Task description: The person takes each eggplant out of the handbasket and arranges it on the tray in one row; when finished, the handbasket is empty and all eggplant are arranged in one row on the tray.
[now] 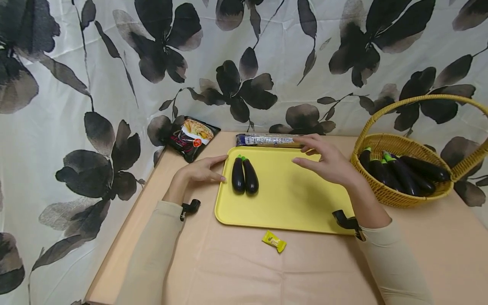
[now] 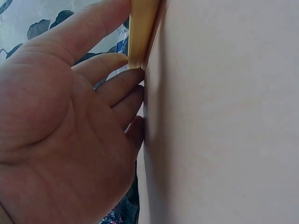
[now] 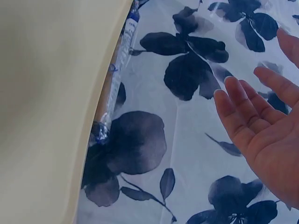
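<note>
Two dark purple eggplants (image 1: 244, 175) lie side by side near the left end of a yellow tray (image 1: 289, 203). My left hand (image 1: 196, 173) rests at the tray's left edge. In the left wrist view its extended thumb (image 2: 88, 28) meets the side of the tray (image 2: 141, 32), while the other fingers reach down to the tabletop. Over the tray's right half hovers my right hand (image 1: 324, 161), fingers spread loosely and holding nothing. The right wrist view shows that hand (image 3: 271, 130) raised off the tray surface (image 3: 42, 107).
A wicker basket (image 1: 413, 199) with several eggplants (image 1: 411, 173) stands right of the tray. Behind the tray lies a long wrapped packet (image 1: 267, 140); a black noodle packet (image 1: 194, 137) leans at the back left. One small yellow-wrapped piece (image 1: 274, 241) lies in front.
</note>
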The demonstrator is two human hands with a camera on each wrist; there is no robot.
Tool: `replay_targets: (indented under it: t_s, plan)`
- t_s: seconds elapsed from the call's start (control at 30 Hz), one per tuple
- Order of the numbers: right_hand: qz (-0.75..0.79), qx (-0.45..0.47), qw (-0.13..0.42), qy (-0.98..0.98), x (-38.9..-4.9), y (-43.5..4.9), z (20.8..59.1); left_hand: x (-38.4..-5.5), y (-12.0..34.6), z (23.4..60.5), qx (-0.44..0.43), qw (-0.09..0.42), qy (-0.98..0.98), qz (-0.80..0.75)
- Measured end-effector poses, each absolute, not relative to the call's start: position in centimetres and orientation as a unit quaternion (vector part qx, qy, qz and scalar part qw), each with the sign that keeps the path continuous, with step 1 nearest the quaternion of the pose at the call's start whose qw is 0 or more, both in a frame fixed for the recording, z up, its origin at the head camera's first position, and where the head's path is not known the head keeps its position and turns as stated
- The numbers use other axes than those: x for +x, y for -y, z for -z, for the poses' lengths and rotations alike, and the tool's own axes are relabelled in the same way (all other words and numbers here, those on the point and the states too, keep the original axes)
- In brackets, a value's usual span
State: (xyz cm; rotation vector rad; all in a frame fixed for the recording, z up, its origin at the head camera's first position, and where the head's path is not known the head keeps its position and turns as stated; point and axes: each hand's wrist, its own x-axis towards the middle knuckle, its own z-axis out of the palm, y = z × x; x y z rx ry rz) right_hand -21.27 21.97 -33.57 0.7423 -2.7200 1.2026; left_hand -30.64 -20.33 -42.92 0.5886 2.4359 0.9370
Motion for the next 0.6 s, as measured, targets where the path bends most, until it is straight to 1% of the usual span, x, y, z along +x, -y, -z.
replay_targets:
  t_s: [0.37, 0.6]
  plan:
    - [-0.376, 0.241, 0.031, 0.894, -21.3, -23.6, 33.4, -30.7, 20.2, 42.7, 0.225, 0.223, -0.888, -0.334]
    - [-0.356, 0.201, 0.006, 0.913, -21.1, -25.4, 32.2, -30.6, 20.2, 42.7, 0.221, 0.225, -0.887, -0.338]
